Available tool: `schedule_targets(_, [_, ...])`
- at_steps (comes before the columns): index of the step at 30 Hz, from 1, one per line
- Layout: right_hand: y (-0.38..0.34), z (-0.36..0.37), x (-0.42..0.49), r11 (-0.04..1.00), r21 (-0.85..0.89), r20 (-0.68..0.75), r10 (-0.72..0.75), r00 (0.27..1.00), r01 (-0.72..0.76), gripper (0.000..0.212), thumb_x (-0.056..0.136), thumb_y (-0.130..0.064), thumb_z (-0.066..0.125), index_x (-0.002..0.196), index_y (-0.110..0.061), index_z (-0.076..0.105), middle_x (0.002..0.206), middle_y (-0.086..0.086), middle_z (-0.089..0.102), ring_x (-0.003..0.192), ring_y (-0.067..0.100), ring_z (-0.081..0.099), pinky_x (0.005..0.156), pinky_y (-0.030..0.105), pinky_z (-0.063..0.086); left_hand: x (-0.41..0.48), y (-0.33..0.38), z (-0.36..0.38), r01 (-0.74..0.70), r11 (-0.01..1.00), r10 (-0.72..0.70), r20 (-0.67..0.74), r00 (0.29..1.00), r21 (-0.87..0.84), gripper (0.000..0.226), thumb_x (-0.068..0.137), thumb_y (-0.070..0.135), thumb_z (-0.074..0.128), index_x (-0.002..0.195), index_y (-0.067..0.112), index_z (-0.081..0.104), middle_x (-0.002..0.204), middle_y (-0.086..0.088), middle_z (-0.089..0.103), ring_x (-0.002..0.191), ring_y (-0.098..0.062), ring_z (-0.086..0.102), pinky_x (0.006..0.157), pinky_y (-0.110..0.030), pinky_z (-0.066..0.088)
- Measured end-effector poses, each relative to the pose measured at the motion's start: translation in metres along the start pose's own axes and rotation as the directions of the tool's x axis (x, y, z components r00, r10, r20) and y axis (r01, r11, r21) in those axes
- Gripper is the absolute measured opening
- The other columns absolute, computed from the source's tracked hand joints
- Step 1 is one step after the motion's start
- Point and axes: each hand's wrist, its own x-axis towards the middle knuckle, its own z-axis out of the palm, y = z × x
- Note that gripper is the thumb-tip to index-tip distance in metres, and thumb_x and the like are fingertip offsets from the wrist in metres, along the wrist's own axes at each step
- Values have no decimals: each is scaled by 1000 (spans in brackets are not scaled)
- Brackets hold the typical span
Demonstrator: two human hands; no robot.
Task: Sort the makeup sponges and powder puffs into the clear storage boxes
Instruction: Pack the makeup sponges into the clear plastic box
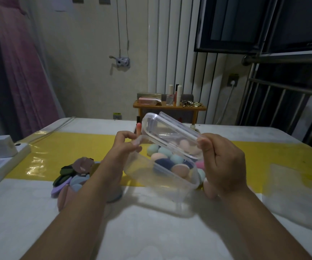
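I am seeing the left hand (125,147) pinching the left rim of the clear box (151,177), which is tilting above the table (151,231). The right hand (224,166) is curling its fingers round the lid (170,134), holding it over the box. Round sponges (170,158) are showing through the box (inside or behind, I cannot tell). Powder puffs (72,175) are lying piled on the left.

Clear box (142,171) tilted in the air, its clear lid (170,132) raised above it at a slant, egg-shaped sponges (162,163) in peach, mint and navy showing through its walls, flat puffs (76,181) heaped at left.
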Motion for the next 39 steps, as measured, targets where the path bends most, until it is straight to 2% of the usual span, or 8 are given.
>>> schedule_targets(3, [-2, 2, 0, 998, 37, -24, 53, 998, -52, 40, 102, -30, 45, 87, -3, 70, 70, 4, 64, 63, 11, 50, 57, 16, 37, -7, -6, -3, 65, 998, -64, 86, 994, -13, 52, 41, 24, 68, 88, 23, 45, 131, -13, 57, 117, -33, 53, 85, -37, 37])
schedule_targets(8, [-5, 3, 0, 981, 117, -11, 160, 987, -157, 36, 100, -33, 48, 86, -9, 71, 68, 1, 64, 65, 13, 53, 53, 26, 39, -7, -15, -9, -4, 993, -13, 146, 989, 117, 25, 59, 11, 61, 82, 18, 57, 112, 3, 67, 111, -23, 59, 80, -31, 43])
schedule_targets(15, [-7, 2, 0, 929, 221, 26, 299, 954, -298, 31, 96, -52, 47, 86, -27, 62, 71, -17, 59, 69, 4, 57, 55, 18, 41, -10, -10, -13, 27, 976, -80, 239, 968, 217, 82, 47, 6, 47, 119, 42, 61, 137, 4, 49, 123, -21, 51, 102, -44, 40])
schedule_targets(19, [-6, 3, 0, 923, 191, 31, 333, 942, -333, 16, 94, -38, 63, 101, -23, 66, 81, -24, 58, 74, 3, 58, 62, 10, 44, -10, -14, -13, 77, 987, -102, 180, 978, 138, 81, 42, 11, 51, 115, 41, 66, 132, -5, 51, 116, -28, 53, 98, -45, 39])
schedule_targets(25, [-6, 7, -5, 913, 163, 57, 371, 927, -375, 16, 92, -22, 60, 88, -32, 48, 79, -4, 60, 66, 18, 58, 53, 45, 50, -9, -22, -12, 161, 987, -159, 157, 975, -2, 79, 48, 0, 49, 118, 31, 68, 134, -12, 52, 116, -32, 59, 94, -45, 49])
schedule_targets(30, [-3, 8, -7, 897, 135, 84, 413, 907, -421, 20, 82, 0, 66, 78, -16, 57, 100, -5, 57, 93, -2, 53, 74, 25, 48, -12, -22, -12, 146, 988, -137, 158, 978, -51, 86, 49, -10, 47, 119, 34, 67, 141, -5, 49, 125, -27, 55, 111, -52, 40])
schedule_targets(35, [2, 15, -15, 786, 128, 203, 577, 791, -605, 27, 85, -5, 65, 88, -30, 58, 96, -12, 62, 92, 10, 65, 68, 39, 57, -10, -19, -19, 170, 985, -164, 220, 962, -12, 88, 52, -21, 49, 117, 35, 67, 137, -3, 48, 121, -24, 58, 107, -45, 44])
schedule_targets(39, [3, 17, -17, 756, 115, 261, 603, 754, -644, 38, 84, -4, 64, 100, -38, 58, 106, -14, 63, 93, 4, 66, 73, 41, 59, -9, -21, -15, 152, 985, -145, 82, 986, -76, 65, 79, -28, 48, 111, 24, 71, 128, -11, 56, 108, -27, 64, 103, -51, 46])
